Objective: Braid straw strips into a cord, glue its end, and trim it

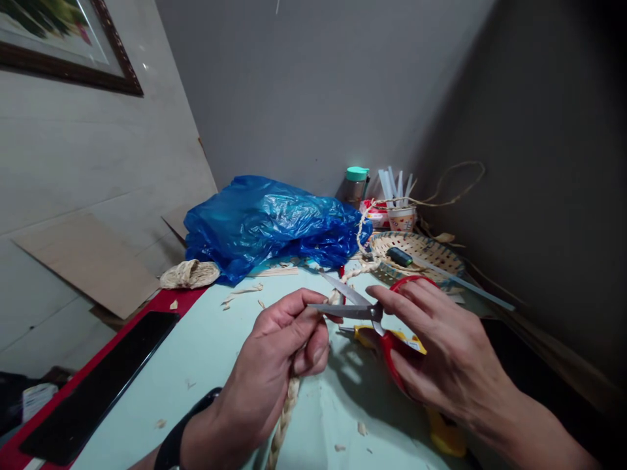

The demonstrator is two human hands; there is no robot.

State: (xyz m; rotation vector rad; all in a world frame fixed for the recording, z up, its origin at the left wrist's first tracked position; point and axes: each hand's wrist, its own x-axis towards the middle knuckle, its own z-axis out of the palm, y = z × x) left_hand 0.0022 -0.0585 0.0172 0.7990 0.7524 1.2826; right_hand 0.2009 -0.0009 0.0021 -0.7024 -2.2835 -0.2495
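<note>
My left hand (pixel 289 352) pinches a pale braided cord (pixel 285 418) between thumb and fingers; the braid hangs below the hand, and more of it runs back toward the basket. My right hand (pixel 445 352) has its fingers through the red handles of a pair of scissors (pixel 355 310). The blades are spread apart around the braid, right by my left fingertips. Whether they touch the strands, I cannot tell. Under the scissors lie yellow-handled pliers (pixel 365 336), partly hidden by my right hand.
A blue plastic bag (pixel 264 222) fills the table's back. Right of it are a shallow woven basket (pixel 435 251) with a dark thread spool (pixel 400 256), a cup of white sticks (pixel 402 219) and a green-lidded jar (pixel 356 186). A fibre bundle (pixel 190 274) lies left; scraps dot the tabletop.
</note>
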